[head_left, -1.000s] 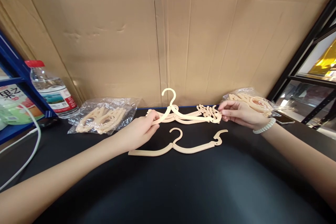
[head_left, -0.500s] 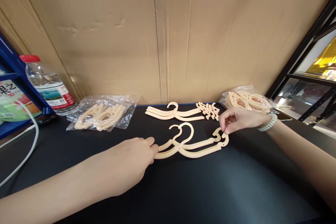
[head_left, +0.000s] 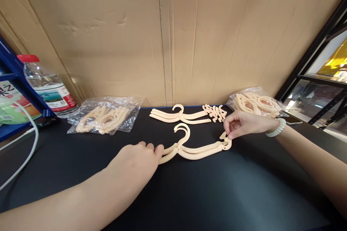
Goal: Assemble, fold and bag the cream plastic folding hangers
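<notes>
Two cream folding clothes hangers [head_left: 200,154] lie one against the other on the black table, their hooks nearly lined up. My left hand [head_left: 142,160] is closed round their left ends, which its fingers hide. At the right ends, small curved hook pieces [head_left: 225,140] are attached, and my right hand [head_left: 240,124] pinches one of them between thumb and fingers. Behind these hangers sits a stack of similar hangers [head_left: 165,116]. A small pile of loose hook pieces [head_left: 214,112] lies just beyond my right hand.
Clear plastic bags of hanger parts lie at left [head_left: 104,117] and right [head_left: 255,103]. A phone [head_left: 291,119] rests by the right bag. A red-capped bottle [head_left: 51,90] and a white cable [head_left: 35,148] are at left. A cardboard wall [head_left: 121,43] closes off the back.
The front hanger has shifted left and back against the other one, so the two hooks now overlap. My right hand has moved slightly left with the hook piece.
</notes>
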A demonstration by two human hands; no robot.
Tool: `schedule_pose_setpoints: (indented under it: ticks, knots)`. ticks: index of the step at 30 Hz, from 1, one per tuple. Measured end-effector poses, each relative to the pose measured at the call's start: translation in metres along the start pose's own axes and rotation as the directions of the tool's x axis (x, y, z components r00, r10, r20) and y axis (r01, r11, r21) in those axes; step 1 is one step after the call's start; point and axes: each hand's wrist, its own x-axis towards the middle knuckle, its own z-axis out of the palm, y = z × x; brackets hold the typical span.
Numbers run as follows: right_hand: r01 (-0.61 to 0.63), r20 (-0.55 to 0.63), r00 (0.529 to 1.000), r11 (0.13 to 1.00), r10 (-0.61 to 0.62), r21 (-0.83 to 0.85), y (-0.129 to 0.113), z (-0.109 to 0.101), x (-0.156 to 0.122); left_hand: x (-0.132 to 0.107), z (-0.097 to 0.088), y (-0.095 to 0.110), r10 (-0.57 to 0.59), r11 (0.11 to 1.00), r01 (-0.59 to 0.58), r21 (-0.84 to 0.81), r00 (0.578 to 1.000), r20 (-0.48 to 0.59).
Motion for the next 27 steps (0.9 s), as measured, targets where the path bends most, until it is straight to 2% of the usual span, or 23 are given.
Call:
schedule_pose_setpoints:
  ticks: [6, 10, 15, 19, 23, 27]
  knots:
    - [-0.027, 0.001, 1.000, 0.998, 0.027, -0.053, 0.002, -0.001, 0.000, 0.003, 0.026, -0.007, 0.031, 1.000, -0.030, 0.004, 0.989, -0.146]
    - [-0.031, -0.010, 0.999, 0.995, 0.030, -0.097, 0.001, 0.001, 0.001, 0.004, 0.031, -0.011, 0.045, 0.996, -0.059, -0.070, 0.983, -0.178]
    - [-0.014, -0.057, 0.998, 0.990, 0.007, -0.139, 0.003, 0.002, 0.002, 0.005, 0.013, -0.009, 0.053, 0.999, -0.054, -0.008, 0.996, -0.067]
    - [0.047, -0.085, 0.995, 0.989, -0.059, -0.139, -0.001, 0.006, 0.004, 0.001, -0.009, -0.001, 0.022, 0.998, -0.022, -0.066, 1.000, 0.000]
    - [0.113, -0.059, 0.990, 0.967, -0.130, -0.228, -0.009, 0.015, 0.003, 0.000, -0.018, 0.002, 0.007, 1.000, -0.007, -0.020, 1.000, -0.014]
    - [0.140, 0.029, 0.990, 0.936, -0.138, -0.324, -0.013, 0.022, 0.002, 0.006, -0.011, -0.001, 0.105, 0.994, -0.102, 0.040, 0.991, -0.087]
